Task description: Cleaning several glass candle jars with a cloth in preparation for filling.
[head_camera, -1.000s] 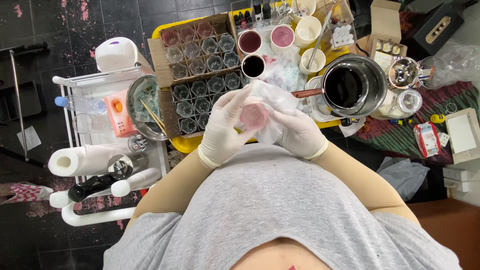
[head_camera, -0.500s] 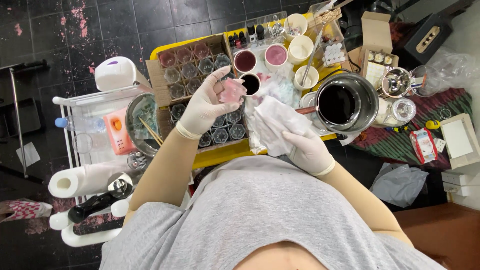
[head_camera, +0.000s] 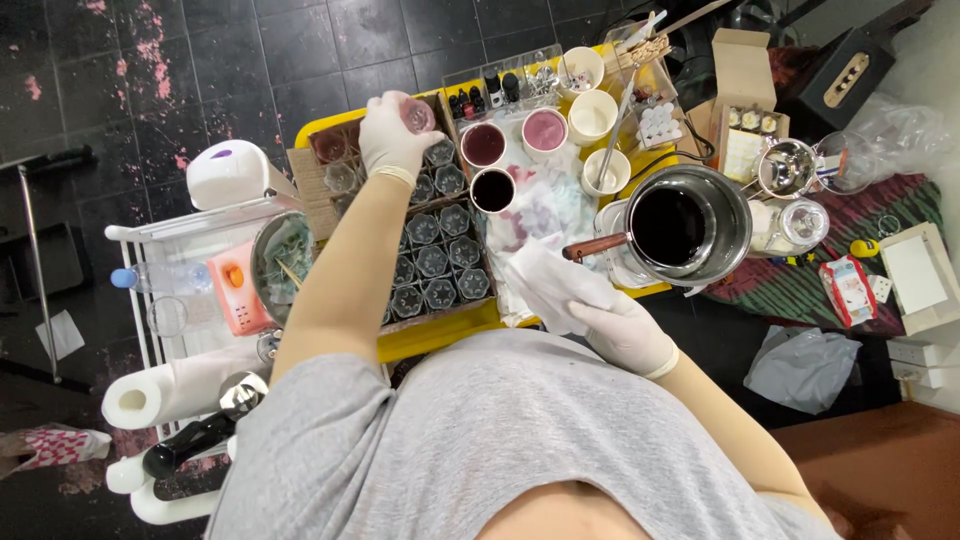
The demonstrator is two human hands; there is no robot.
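Note:
My left hand (head_camera: pixel 393 135), in a white glove, reaches out over the far end of a cardboard box (head_camera: pixel 320 200) and grips a small clear glass jar (head_camera: pixel 417 116). The box holds several empty glass jars (head_camera: pixel 432 262) in rows. My right hand (head_camera: pixel 622 330), also gloved, stays near my body and holds a crumpled white paper towel (head_camera: pixel 545 283) at the near edge of the yellow tray (head_camera: pixel 440 335). Three cups of dark red and pink liquid (head_camera: pixel 492 189) stand just right of the box.
A metal pot (head_camera: pixel 690 225) with dark liquid and a wooden handle sits at the right of the tray. White cups (head_camera: pixel 592 115), small bottles and a stained cloth are at the back. A white trolley (head_camera: pixel 150 290) on the left carries a bowl, paper roll (head_camera: pixel 170 392) and white lamp (head_camera: pixel 230 172).
My left hand has carried the glass jar away from my body, out over the far end of the box. My right hand with the paper towel has stayed near the tray's front edge.

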